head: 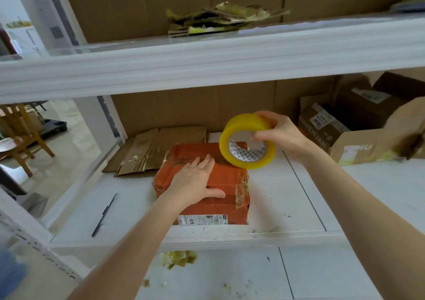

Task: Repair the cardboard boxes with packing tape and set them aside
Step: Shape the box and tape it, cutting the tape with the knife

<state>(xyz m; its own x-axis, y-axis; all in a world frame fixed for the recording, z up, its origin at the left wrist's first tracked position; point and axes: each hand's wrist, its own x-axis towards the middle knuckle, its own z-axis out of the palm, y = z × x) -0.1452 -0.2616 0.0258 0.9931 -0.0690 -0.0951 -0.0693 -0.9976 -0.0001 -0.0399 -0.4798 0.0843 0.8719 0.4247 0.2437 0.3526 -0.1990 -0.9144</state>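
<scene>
An orange cardboard box (227, 177) lies on the white shelf (287, 196), with old clear tape on its right edge and a white label on its front. My left hand (195, 182) rests flat on the box top, fingers spread. My right hand (279, 134) holds a yellow roll of packing tape (247, 141) just above the box's far right corner. The roll's lower edge is close to the box top; I cannot tell whether tape runs from it to the box.
Flattened brown cardboard (149, 152) lies behind the box at the left. Open brown boxes (349, 131) crowd the shelf's right end. A black pen-like tool (104, 214) lies at the front left. Torn tape and cardboard scraps (216, 21) sit on the upper shelf, and more scraps (179, 257) below.
</scene>
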